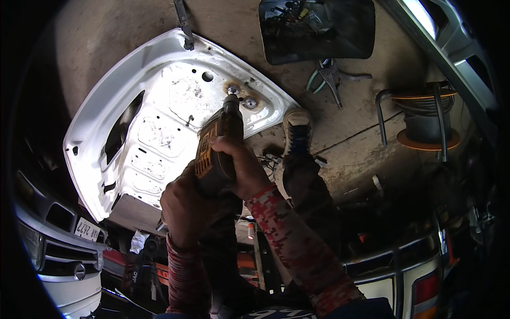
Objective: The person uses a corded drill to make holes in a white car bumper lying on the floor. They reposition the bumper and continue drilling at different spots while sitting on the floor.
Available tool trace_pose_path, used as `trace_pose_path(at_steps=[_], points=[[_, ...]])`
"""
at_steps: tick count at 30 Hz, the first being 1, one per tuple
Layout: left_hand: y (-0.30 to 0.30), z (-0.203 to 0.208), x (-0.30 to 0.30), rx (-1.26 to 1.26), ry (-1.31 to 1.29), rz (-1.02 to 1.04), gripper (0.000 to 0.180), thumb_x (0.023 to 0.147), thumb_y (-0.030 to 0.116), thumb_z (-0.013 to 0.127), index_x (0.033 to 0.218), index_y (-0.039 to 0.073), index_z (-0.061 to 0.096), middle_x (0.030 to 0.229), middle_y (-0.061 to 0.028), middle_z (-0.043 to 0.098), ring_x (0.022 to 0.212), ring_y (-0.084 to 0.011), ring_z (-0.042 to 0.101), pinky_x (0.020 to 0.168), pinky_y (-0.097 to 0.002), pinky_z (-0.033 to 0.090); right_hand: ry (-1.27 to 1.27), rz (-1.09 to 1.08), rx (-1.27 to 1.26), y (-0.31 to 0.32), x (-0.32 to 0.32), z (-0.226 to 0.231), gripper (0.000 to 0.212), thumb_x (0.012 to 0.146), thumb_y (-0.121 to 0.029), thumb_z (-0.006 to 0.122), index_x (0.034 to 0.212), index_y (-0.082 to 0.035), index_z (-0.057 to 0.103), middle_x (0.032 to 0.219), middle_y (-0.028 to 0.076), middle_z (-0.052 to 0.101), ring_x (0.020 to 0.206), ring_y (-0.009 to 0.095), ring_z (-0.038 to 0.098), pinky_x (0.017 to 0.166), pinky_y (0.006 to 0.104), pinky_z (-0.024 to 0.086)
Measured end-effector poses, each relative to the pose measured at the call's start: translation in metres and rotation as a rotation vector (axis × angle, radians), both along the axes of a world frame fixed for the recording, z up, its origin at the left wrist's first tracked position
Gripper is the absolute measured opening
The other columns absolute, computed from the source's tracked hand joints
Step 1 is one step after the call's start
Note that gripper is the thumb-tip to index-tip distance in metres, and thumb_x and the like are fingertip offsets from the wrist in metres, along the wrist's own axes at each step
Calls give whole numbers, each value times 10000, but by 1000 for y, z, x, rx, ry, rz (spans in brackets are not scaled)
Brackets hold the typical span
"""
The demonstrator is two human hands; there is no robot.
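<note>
Both my hands are closed around a yellow and black power drill (215,143). My right hand (243,166) wraps its right side, with the thumb lying over the top of the body. My left hand (183,204) grips the rear left part, and its fingertips are mostly hidden. The drill's tip meets a bright, bare-metal round spot (232,90) with a rusty brown ring on a white car body panel (159,119). Beside it is a second ground-down round spot (250,102). The panel lies on the floor, with several holes and dark smudges on its surface.
My shoe (297,132) stands against the panel's right corner. Beyond are a black bin (319,32) holding small parts, locking pliers (330,80) and a cable reel (427,117). A car front (64,266) is at lower left, another vehicle's tail light (426,290) at lower right.
</note>
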State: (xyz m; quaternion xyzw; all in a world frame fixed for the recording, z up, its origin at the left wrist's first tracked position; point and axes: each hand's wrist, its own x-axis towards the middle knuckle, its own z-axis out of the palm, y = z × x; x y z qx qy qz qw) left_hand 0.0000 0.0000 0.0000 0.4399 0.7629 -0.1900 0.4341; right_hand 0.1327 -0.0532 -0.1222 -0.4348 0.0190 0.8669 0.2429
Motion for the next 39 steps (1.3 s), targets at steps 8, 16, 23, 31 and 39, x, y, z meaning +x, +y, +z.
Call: trace_pose_path(at_steps=[8,16,23,31,39], points=[[-2,-31,13,85,-28,43,468,736,116,830,1190,24,765,895,-241,787,887,-467,784,756,-524,612,-23,-317,-494,35,-2,-17,452,899,-188,842,1294,-28,689,1118,79,751,939,178,752,835,340,620],[-23,19,-3,64,-141,155,572,748,59,799,1310,-5,715,940,-243,788,926,-474,792,786,-495,621,-175,-243,-464,34,-16,49,447,905,-118,837,1305,-30,659,1101,42,722,985,144,718,900,329,594],[-75,47,-27,-59,-285,327,828,832,329,908,1504,-35,592,1290,-244,762,1236,-402,753,1028,-489,584,-248,-133,-237,1,-27,77,648,899,-55,828,1468,-37,521,1306,67,653,1135,151,674,993,337,581],[-144,-21,-80,-73,-448,951,606,1125,484,492,1472,11,643,1335,-118,737,1251,-251,677,1082,-438,485,-145,-68,-215,-41,3,91,781,883,-32,813,1553,-40,414,1383,97,603,1261,189,649,1066,379,577],[-122,-88,-25,-79,-683,754,396,1179,298,546,1286,-63,669,1167,-144,727,1101,-234,716,989,-349,561,-376,-137,-266,-70,33,72,708,913,-32,819,1522,-29,457,1333,93,634,1153,183,695,1010,347,604]])
